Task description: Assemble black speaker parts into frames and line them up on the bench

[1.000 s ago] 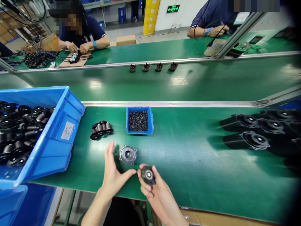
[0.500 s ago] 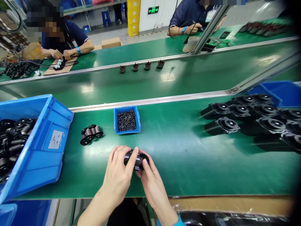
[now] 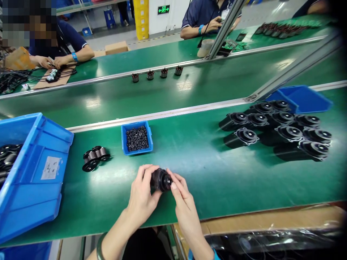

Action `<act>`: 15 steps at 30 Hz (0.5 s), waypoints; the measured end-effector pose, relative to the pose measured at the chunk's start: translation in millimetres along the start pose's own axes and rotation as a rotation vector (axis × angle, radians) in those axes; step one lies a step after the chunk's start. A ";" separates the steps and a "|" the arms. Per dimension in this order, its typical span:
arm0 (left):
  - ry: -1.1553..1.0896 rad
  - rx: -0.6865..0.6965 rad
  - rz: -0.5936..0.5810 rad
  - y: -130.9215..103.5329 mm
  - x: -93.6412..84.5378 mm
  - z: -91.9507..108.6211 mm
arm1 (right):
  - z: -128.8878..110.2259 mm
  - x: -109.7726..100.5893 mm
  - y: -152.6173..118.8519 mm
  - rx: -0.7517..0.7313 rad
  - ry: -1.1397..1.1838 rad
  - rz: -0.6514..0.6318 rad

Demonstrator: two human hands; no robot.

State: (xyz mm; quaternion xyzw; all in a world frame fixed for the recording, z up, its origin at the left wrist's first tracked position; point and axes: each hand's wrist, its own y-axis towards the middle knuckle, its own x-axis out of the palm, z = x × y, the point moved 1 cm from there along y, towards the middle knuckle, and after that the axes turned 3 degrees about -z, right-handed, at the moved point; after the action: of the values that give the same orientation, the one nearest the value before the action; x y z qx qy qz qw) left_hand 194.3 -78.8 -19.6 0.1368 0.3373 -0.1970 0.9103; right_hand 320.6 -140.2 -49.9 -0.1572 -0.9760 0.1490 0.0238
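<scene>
Both hands hold one small black motor part (image 3: 161,179) just above the green bench (image 3: 206,173) near its front edge. My left hand (image 3: 142,196) wraps the part's left side with fingers curled over the top. My right hand (image 3: 180,195) pinches its right end with the fingertips. A small blue tray of black rings (image 3: 137,138) lies just beyond the hands. Two or three black-and-silver parts (image 3: 94,157) lie to the left of that tray.
A big blue bin (image 3: 29,173) of black parts stands at the left. Several finished black motors (image 3: 279,130) lie at the right beside another blue bin (image 3: 303,97). Small rotors (image 3: 155,74) ride the middle belt. Two people work at the far bench.
The silver cap that lay on the bench and the black piece in my right hand have come together between both hands. The view has swung to the right.
</scene>
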 end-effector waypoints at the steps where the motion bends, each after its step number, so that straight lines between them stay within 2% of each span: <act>1: -0.121 -0.053 0.006 0.0 7.2 -4.0 | -0.4 -4.4 2.4 -0.031 -0.039 0.000; 5: -0.538 -0.223 -0.001 -4.8 28.0 -16.3 | -0.1 -10.1 9.8 -0.089 -0.117 -0.079; 9: -0.999 -0.307 -0.130 -10.3 21.5 -19.9 | 0.5 -7.4 12.2 -0.083 -0.124 -0.124; 11: -1.054 -0.413 -0.161 -9.2 13.0 -19.2 | 1.0 -6.3 11.9 -0.068 -0.091 -0.119; 13: -0.970 -0.493 -0.189 -5.2 5.2 -18.1 | 1.5 -5.5 11.1 -0.046 -0.041 -0.104; 15: -0.876 -0.509 -0.227 0.2 -1.1 -17.6 | 2.1 -4.7 10.3 -0.004 0.015 -0.091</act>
State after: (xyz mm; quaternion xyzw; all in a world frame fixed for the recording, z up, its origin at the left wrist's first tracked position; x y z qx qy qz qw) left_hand 183.8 -71.6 -31.8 -0.2218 -0.0254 -0.2452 0.9434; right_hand 328.0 -132.9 -55.0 -0.1139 -0.9822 0.1445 0.0375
